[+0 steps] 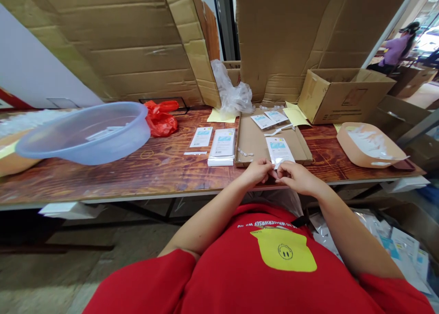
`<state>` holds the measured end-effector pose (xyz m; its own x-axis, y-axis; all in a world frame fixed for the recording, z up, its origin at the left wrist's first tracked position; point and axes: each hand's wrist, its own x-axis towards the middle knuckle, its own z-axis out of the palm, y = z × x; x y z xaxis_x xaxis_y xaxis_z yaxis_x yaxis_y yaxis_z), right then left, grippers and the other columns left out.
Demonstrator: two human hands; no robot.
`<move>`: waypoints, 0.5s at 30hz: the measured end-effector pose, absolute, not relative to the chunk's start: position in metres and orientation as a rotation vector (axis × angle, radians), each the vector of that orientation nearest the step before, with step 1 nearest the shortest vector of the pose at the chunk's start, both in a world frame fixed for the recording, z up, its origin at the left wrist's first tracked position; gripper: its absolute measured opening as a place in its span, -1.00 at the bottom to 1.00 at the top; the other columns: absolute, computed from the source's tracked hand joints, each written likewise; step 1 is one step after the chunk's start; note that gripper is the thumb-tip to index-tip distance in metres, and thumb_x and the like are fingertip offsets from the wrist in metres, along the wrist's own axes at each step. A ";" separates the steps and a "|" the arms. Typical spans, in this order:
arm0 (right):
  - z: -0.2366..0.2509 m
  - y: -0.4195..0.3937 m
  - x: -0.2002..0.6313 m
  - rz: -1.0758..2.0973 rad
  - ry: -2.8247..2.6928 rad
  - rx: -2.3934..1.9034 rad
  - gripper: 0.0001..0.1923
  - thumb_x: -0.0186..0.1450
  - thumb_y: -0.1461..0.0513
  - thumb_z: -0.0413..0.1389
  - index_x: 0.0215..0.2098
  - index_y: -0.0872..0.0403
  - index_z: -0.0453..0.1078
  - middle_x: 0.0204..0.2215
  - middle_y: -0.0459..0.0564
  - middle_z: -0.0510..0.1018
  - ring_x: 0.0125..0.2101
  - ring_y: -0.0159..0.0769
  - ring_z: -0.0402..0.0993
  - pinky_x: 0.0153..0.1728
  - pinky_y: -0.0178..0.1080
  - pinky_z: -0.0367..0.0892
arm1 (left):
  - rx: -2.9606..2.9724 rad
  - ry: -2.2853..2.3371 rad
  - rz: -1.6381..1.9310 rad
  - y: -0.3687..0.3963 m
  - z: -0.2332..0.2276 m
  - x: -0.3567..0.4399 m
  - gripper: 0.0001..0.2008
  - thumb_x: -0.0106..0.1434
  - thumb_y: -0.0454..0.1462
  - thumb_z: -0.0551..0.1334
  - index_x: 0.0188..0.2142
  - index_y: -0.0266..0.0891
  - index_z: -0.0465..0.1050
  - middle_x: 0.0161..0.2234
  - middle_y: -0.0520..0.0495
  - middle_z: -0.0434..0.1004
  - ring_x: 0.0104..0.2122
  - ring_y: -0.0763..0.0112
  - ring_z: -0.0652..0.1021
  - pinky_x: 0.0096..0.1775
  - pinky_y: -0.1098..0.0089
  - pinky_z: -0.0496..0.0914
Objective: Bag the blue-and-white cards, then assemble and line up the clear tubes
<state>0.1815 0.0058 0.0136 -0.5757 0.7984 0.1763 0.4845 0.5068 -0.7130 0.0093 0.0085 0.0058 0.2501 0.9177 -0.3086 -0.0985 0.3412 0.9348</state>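
Observation:
A flat white-and-blue printed packet lies over the near edge of a shallow cardboard tray. At its near end my left hand is closed, thumb and fingers pinched together. My right hand pinches at the same end, fingertips almost meeting those of the left. The fingers partly hide what is between them. Two more printed packets and a white strip lie farther back in the tray. Left of the tray are a stack of packets, a single packet and a thin white strip.
A translucent blue basin and a red plastic bag stand at the left. On the right are a peach tub of white pieces and a cardboard box. Packaged goods lie below the table; another person sits far off.

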 end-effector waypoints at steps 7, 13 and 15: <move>0.032 0.002 0.232 0.822 -2.134 -0.930 -0.85 0.28 0.14 0.15 -0.39 0.03 0.34 -0.38 -0.07 0.46 -0.35 -0.33 0.41 -0.29 -0.26 0.33 | 0.873 1.081 0.910 0.007 0.009 0.001 -0.76 0.31 -0.44 0.11 -0.51 -0.27 0.28 -0.59 -0.06 0.59 -0.81 0.71 0.14 -0.69 0.55 -0.06; 0.066 0.069 0.336 -0.064 -1.665 -1.624 -0.74 0.38 0.08 -0.05 -0.26 0.05 0.38 -0.18 0.20 0.54 -0.18 -0.16 0.47 -0.10 -0.09 0.39 | 0.871 1.098 0.910 0.009 0.012 -0.007 -0.82 0.26 -0.41 0.17 -0.50 -0.30 0.34 -0.59 -0.08 0.58 -0.79 0.70 0.13 -0.69 0.55 -0.07; 0.074 0.093 0.365 -0.191 -1.654 -1.842 -0.69 0.40 0.12 -0.09 -0.28 0.09 0.42 -0.19 0.29 0.55 -0.12 -0.08 0.46 -0.04 -0.01 0.35 | 0.888 1.121 0.913 0.011 0.012 -0.006 -0.82 0.28 -0.37 0.17 -0.48 -0.29 0.34 -0.61 -0.07 0.56 -0.80 0.70 0.11 -0.69 0.54 -0.10</move>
<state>0.3649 0.0927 0.0743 0.1948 0.8379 0.5098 0.9320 0.0038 -0.3624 -0.0062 0.0113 0.0117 0.1830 0.9230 -0.3386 -0.1442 0.3659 0.9194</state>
